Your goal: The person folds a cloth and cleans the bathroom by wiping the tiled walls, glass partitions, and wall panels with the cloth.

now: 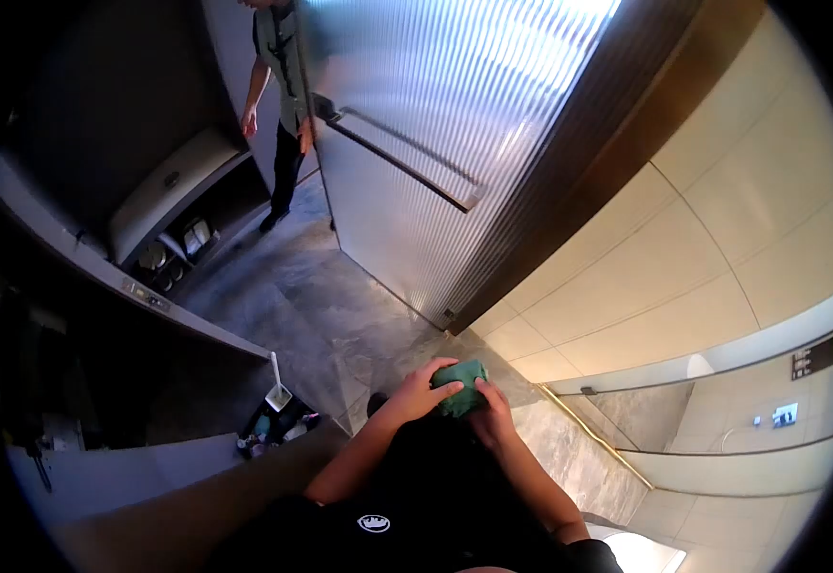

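Observation:
A bunched green cloth (464,380) is held in front of my body at waist height. My left hand (424,392) closes on its left side, with the thumb lying across it. On the other side, my right hand (495,413) grips the cloth's right edge with its fingers bent. Part of the right fingers is hidden behind the cloth and against my dark clothing.
A ribbed glass door (407,220) with a dark bar handle (402,160) stands ahead. Another person (287,86) stands beyond its left edge. A white-handled dustpan or brush (278,393) and a dark caddy of bottles (268,435) are at lower left. Glass-walled shower at right.

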Available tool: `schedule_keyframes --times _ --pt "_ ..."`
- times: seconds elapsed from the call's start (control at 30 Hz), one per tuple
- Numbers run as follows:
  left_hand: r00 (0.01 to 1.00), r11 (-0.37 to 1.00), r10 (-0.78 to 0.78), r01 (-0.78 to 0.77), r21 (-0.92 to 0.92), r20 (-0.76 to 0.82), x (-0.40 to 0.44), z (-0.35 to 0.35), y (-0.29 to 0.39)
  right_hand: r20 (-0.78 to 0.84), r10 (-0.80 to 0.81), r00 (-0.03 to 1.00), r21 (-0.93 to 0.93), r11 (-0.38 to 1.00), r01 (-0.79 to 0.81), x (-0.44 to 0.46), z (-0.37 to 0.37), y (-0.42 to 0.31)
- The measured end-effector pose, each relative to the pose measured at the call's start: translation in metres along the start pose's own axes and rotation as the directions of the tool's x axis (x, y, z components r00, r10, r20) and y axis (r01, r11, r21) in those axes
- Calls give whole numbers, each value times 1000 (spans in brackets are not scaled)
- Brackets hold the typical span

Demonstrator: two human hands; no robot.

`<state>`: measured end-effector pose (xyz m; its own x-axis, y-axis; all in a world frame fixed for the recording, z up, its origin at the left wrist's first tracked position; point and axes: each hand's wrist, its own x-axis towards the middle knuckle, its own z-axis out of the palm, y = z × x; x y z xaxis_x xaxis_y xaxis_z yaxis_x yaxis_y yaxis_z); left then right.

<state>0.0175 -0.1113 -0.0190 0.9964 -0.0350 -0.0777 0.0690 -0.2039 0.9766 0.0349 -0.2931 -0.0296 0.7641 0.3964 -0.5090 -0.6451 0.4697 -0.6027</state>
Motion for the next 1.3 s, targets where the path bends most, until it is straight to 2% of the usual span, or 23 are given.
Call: schedule_keyframes --times 0.1,0.17,0.27,0.4,0.47,0.63,0.7,0.73,0.83,0.93,1.0,1.17,1.3 --pt "999 999 -36 35 -39 -34 3 -10 -5 26 -11 1000 75 997 9 1 6 5" --pt "998 1000 -8 7 -22 -63 6 -12 -8 -105 -107 989 -39 994 104 -5 24 1" --pt "996 1000 14 -13 16 -87 1 -18 5 -235 -109 966 -213 975 59 -4 12 7" --pt "993 993 94 -88 83 -73 7 -20 16 -250 -199 948 -248 959 136 -12 24 3" --pt "992 993 92 -85 83 -81 8 -19 16 -358 -239 903 -265 953 148 -16 25 1" --pt "987 985 148 -142 101 -57 9 -16 12 -260 -219 941 -195 966 171 -19 11 2" --pt "983 984 175 -172 48 -61 10 -9 1 -225 -189 956 -267 955 126 -20 5 2" --pt "989 983 147 -143 118 -23 4 -16 22 -220 -208 953 -275 951 144 -18 0 5" --pt "984 981 176 -177 81 23 6 -13 12 -185 -186 965 -236 962 140 -10 -10 10" --pt "971 967 239 -239 86 6 8 -11 9 -172 -181 968 -236 962 138 -16 2 1" --pt "964 958 266 -267 102 19 8 -12 11 -234 -159 959 -217 970 108 -20 5 -2" --pt "987 981 144 -151 121 67 6 -12 13 -177 -175 968 -209 968 137 -22 -2 1" --pt "981 973 190 -194 123 44 4 -13 13 -168 -152 974 -220 969 114 -23 2 2"
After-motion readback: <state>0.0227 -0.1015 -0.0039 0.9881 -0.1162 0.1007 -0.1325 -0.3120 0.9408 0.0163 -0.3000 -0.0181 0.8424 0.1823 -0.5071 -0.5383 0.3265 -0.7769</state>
